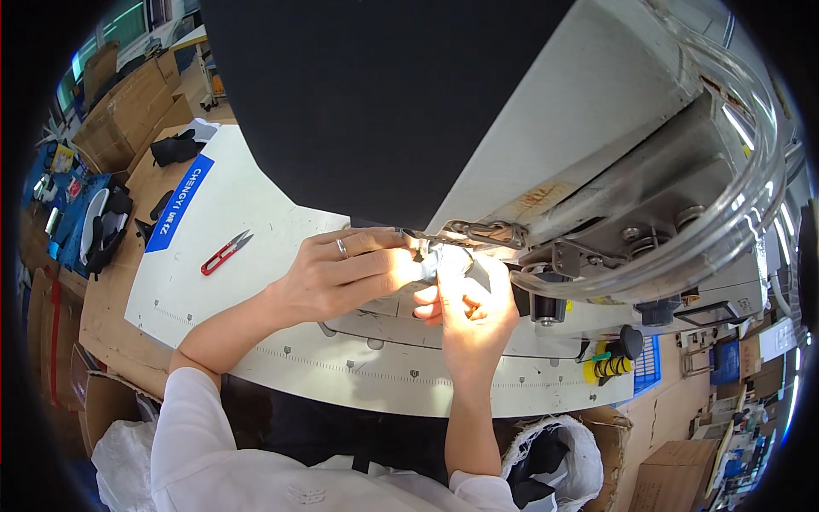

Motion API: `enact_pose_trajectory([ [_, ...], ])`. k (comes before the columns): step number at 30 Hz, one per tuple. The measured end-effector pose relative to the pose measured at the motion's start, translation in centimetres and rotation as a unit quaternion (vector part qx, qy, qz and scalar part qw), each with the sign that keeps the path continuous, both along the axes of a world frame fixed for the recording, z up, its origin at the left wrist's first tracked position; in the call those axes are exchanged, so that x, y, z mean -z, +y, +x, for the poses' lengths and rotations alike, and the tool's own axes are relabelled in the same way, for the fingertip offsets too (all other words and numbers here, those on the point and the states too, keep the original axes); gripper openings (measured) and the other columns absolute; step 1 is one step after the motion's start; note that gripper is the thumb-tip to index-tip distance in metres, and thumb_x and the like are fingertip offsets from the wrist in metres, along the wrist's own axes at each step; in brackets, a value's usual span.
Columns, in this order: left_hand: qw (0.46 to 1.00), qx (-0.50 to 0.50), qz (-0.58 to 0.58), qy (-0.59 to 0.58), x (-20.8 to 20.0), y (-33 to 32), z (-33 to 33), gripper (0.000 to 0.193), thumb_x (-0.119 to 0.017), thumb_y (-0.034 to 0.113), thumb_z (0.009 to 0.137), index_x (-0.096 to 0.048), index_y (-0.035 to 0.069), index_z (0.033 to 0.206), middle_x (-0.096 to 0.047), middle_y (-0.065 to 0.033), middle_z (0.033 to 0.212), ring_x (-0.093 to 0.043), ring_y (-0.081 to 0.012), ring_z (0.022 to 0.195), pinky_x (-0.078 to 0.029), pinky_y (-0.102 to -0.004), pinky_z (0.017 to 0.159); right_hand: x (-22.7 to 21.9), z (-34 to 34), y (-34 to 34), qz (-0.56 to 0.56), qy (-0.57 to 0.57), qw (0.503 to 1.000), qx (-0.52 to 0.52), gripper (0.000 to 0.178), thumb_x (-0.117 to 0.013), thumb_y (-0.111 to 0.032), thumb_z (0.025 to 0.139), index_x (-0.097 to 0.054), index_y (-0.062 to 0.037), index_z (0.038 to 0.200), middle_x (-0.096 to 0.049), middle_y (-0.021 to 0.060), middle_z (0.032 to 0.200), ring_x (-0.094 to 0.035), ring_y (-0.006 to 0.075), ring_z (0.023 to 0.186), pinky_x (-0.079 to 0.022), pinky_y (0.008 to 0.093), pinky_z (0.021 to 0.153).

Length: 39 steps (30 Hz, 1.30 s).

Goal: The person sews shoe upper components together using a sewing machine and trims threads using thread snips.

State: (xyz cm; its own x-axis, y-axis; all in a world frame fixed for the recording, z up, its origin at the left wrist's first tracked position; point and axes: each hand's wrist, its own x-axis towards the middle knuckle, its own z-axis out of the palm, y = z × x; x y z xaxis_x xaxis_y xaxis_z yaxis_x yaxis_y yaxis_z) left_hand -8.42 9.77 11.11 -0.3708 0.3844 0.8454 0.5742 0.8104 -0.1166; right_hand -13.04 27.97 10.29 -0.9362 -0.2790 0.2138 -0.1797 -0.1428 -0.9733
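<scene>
The fingers [375, 269] of the left hand [320, 277] stretch out close together, tips beside a small pale piece [432, 263] at the centre of the frame, under the sewing machine [589, 111]. The right hand [479, 328] curls in from the lower right of it; in this glare I cannot tell whether either hand grips it. Red-handled snips [226, 253] lie left of centre on the white tabletop [256, 299].

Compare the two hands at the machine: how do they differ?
The left hand wears a ring; the right hand shows none. The left hand points rightward; the right hand reaches away from the body, with some fingers curled. Both are bare, close together in bright light at the machine.
</scene>
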Motion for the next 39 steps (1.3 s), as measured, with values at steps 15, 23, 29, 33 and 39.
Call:
enact_pose_trajectory([
  [15,0.999,-0.035,0.04,-0.009,1.6,-0.4,-1.8,0.018,-0.067,-0.006,0.064,-0.063,0.005,0.078,-0.067,-0.0012,0.084,-0.068,-0.0155,0.072,-0.055,-0.0245,0.058,0.1,-0.1,0.1,-0.005,-0.031,0.999,0.025,0.029,-0.061,-0.007,0.092,-0.05,0.0082,0.115,-0.062,0.0079,0.059,-0.057,0.0102,0.046,-0.045,0.02,0.043],
  [23,0.99,-0.064,0.081,-0.093,2.7,-0.6,-1.2,0.036,-0.073,0.001,0.06,-0.066,0.009,0.094,-0.066,-0.0012,0.1,-0.064,-0.0205,0.082,-0.05,-0.0336,0.07,1.0,1.1,2.6,0.021,0.012,0.999,0.025,0.036,-0.058,-0.012,0.094,-0.048,0.0036,0.125,-0.063,0.0078,0.058,-0.056,0.0079,0.045,-0.043,0.0181,0.042],
  [29,0.979,-0.198,0.025,-0.04,2.8,-2.6,-1.6,0.055,-0.068,-0.004,0.056,-0.062,0.007,0.11,-0.059,-0.0073,0.106,-0.057,-0.0256,0.091,-0.048,-0.0334,0.078,0.7,2.8,1.4,0.065,0.072,0.995,0.01,0.033,-0.062,-0.006,0.09,-0.053,0.0039,0.12,-0.064,0.0074,0.06,-0.061,0.0099,0.052,-0.048,0.0212,0.051],
  [33,0.897,-0.156,0.39,-0.14,-0.6,-0.5,2.2,0.052,-0.066,-0.007,0.07,-0.056,0.004,0.12,-0.056,-0.0057,0.098,-0.056,-0.0153,0.079,-0.047,-0.0265,0.069,1.1,4.1,-1.3,0.112,0.217,0.969,-0.038,0.035,-0.071,-0.007,0.082,-0.059,-0.0001,0.115,-0.067,0.008,0.084,-0.065,0.0136,0.074,-0.05,0.0237,0.061],
  [39,0.905,0.02,0.381,-0.185,-1.8,-1.5,10.2,0.079,-0.07,0.041,0.079,-0.04,-0.002,0.139,-0.054,-0.0098,0.107,-0.052,-0.0157,0.093,-0.042,-0.0293,0.08,2.4,6.6,-5.2,0.115,0.368,0.918,-0.09,0.025,-0.071,-0.003,0.076,-0.061,0.0002,0.099,-0.056,0.0093,0.085,-0.053,0.0299,0.074,-0.045,0.0374,0.062],
])
